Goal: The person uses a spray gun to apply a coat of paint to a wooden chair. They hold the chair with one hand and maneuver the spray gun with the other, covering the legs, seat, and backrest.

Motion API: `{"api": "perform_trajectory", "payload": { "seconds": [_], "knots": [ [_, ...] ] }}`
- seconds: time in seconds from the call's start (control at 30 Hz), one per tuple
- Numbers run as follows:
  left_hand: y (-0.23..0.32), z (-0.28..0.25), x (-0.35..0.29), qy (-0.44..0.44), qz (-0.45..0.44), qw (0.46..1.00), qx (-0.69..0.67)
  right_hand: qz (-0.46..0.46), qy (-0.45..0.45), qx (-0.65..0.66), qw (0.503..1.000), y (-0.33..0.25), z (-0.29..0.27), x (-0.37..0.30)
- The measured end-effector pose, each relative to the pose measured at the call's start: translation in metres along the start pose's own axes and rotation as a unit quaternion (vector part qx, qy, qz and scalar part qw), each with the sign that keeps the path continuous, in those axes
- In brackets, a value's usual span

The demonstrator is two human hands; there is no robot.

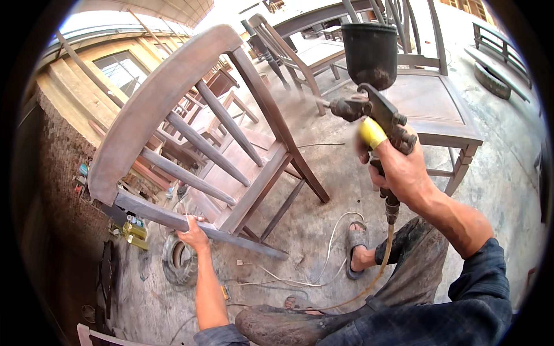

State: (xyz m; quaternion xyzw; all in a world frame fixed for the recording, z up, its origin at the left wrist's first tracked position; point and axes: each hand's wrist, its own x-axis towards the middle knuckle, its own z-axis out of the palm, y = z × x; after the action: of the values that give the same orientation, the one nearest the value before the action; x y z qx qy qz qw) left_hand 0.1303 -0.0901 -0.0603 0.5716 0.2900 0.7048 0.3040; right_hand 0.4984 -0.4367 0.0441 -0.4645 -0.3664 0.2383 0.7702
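Note:
My left hand [195, 235] is closed round the lower back post of a wooden chair [167, 86], which stands tilted in front of me with its curved top rail toward the upper left. In my right hand [404, 173] is a dark spray gun [384, 118], held upright to the right of the chair. A black paint cup [370, 55] sits on top of the gun, and its nozzle points left toward the chair back. Yellow wrapping covers one finger of that hand. From the gun's handle a yellowish air hose [385, 259] runs down past my leg.
Another wooden chair [433, 104] stands close behind the spray gun, with a further chair [300, 55] at the back. A tire [180, 259] and yellow bottles [135, 233] are on the floor at left. A white cord [288, 281] crosses the concrete near my sandalled foot [359, 254].

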Motion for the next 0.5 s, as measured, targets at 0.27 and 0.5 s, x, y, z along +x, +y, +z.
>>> {"api": "perform_trajectory", "payload": {
  "seconds": [0.27, 0.5],
  "knots": [
    [-0.01, -0.012, 0.006, -0.011, -0.007, 1.0, 0.004, -0.154, -0.027, -0.011, 0.988, -0.035, 0.015, 0.024],
    [-0.015, -0.011, 0.006, -0.015, -0.002, 1.0, 0.013, -0.143, -0.042, -0.072, 0.986, 0.006, 0.01, 0.017]
  ]
}}
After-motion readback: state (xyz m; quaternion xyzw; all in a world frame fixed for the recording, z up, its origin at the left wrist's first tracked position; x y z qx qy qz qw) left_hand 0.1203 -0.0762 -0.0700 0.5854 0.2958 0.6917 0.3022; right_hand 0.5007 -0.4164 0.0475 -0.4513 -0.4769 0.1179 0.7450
